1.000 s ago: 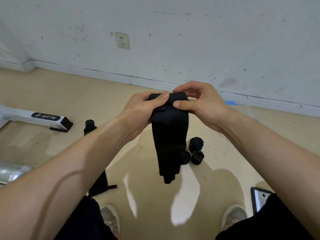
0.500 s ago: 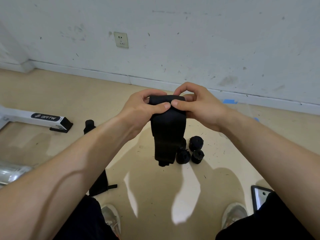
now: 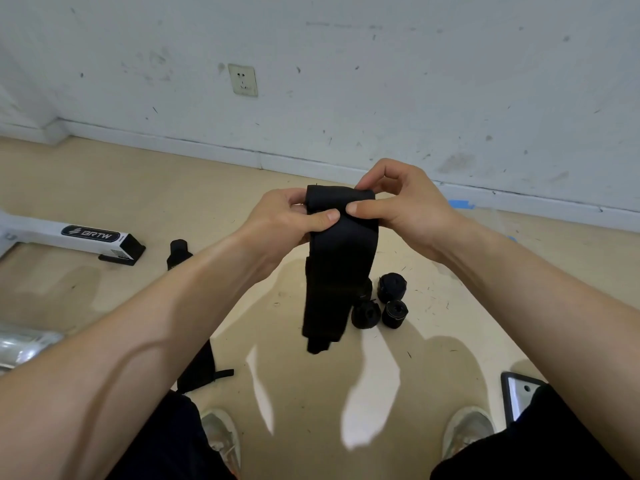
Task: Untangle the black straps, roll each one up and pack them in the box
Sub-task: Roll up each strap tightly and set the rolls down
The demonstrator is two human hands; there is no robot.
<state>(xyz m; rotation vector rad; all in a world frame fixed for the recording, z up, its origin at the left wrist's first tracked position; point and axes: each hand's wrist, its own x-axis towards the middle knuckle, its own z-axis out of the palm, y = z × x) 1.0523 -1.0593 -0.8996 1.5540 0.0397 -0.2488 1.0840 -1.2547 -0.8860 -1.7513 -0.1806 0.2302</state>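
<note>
Black fabric strap point(image 3: 341, 258) hangs in mid-air above the floor point(image 3: 207, 188), top end partly rolled; it looks soft, limp and light. Both grips are closed: left hand point(image 3: 277, 223) and right hand point(image 3: 408, 209) pinch the rolled top, thumbs in front, likely the best hold to stop unwinding. Rolled straps point(image 3: 391, 289) sit on the floor below.

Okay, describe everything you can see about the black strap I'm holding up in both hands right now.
The black strap is a wide band of matte, cloth-like material, held in the air above the floor. Its top end is curled over, pinched by the left hand and the right hand, thumbs on its front. The rest hangs down in layers, ending in a narrower tip. Only the hands touch it.
</note>
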